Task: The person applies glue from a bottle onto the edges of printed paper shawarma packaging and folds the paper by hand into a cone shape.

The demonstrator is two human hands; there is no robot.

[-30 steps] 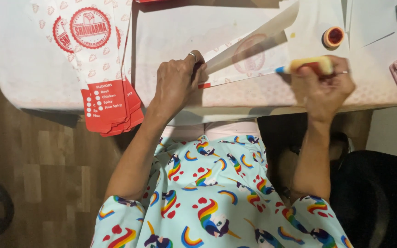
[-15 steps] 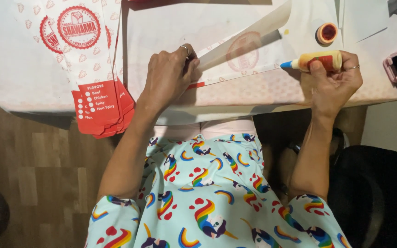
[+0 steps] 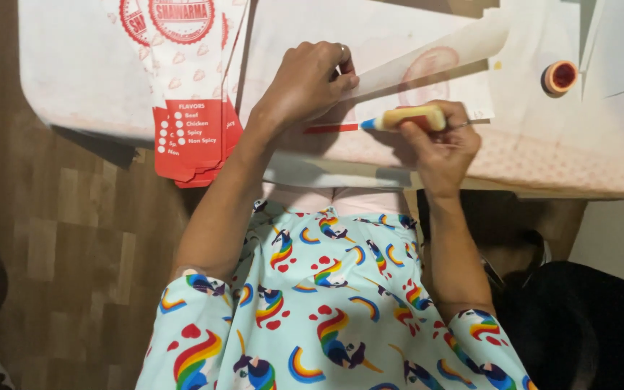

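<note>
Gluing step: my left hand (image 3: 305,87) pins the paper flap (image 3: 427,58) mid-frame; right hand (image 3: 438,141) grips the glue tube (image 3: 406,118). Next, I judge: steady bead along the edge.

A stack of white paper sleeves (image 3: 193,79) with red printed ends overhangs the bench's (image 3: 74,79) near edge, upper left; beside it, a white sleeve (image 3: 427,72) with a faint red round stamp lies flat.

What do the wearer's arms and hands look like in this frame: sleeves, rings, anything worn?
Both arms are bare from short sleeves down. The garment is pale aqua, printed with rainbows, unicorns and red hearts. The left hand shows a ring on one finger; the right hand also has a thin ring. No gloves, no watch.
</note>
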